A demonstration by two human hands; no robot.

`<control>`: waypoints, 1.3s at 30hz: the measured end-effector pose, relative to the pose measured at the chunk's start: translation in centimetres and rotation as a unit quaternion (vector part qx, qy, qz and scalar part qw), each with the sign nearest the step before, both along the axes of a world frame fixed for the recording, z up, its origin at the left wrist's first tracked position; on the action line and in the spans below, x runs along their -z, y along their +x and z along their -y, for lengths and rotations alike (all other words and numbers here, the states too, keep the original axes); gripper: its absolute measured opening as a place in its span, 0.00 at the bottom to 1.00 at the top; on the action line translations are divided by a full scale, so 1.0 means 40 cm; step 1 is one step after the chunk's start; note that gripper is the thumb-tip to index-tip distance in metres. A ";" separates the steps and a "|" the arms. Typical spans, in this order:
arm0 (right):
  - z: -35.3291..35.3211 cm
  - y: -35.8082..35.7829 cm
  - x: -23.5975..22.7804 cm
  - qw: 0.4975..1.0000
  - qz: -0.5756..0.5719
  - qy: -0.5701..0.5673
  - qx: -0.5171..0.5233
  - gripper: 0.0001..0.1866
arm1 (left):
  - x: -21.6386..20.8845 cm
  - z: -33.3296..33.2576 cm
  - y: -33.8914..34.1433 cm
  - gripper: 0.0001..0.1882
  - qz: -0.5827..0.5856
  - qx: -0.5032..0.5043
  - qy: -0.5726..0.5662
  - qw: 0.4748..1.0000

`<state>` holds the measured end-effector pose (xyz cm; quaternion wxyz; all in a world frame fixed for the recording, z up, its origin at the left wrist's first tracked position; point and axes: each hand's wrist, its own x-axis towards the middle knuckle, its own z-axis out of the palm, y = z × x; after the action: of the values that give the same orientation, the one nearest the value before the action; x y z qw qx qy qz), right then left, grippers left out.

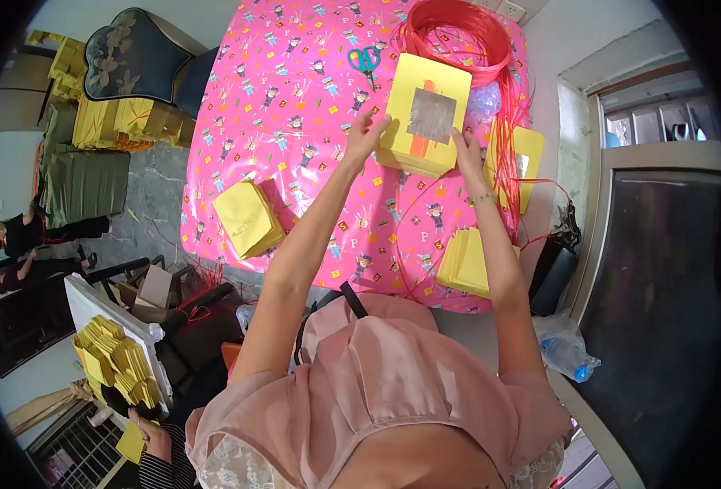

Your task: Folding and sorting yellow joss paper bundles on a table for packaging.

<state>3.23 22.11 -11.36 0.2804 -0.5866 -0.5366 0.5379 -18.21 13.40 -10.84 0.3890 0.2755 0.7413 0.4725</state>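
On the pink patterned tablecloth (271, 106), a thick stack of yellow paper (425, 118) stands between my hands. Its top piece bears a grey rectangular panel and orange marks. My left hand (366, 138) grips the stack's left edge, its fingers partly curled. At the right edge my right hand (468, 151) holds it, some fingers hidden behind the stack. A smaller yellow stack (249, 218) lies to the left. Another yellow stack (465, 262) is by the near right edge, partly covered by my right forearm. More yellow paper (527, 163) lies beyond that wrist.
Teal-handled scissors (366, 65) lie left of the held stack. A coil of red plastic strapping (450, 37) sits at the far right, loose strands trailing down. A chair (136, 65) stands at left. Behind, a person's hand (155, 440) holds yellow paper near a pile (116, 350).
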 end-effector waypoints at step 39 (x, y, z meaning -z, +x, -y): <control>0.532 -0.022 0.053 0.907 -0.344 -0.243 0.010 0.29 | 0.194 0.562 0.060 0.25 0.349 -0.014 0.025 0.937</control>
<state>2.36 0.83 -13.47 0.3023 -0.4203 -0.2534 0.8172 -15.82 -9.09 -18.59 0.6101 0.0925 0.5503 0.5624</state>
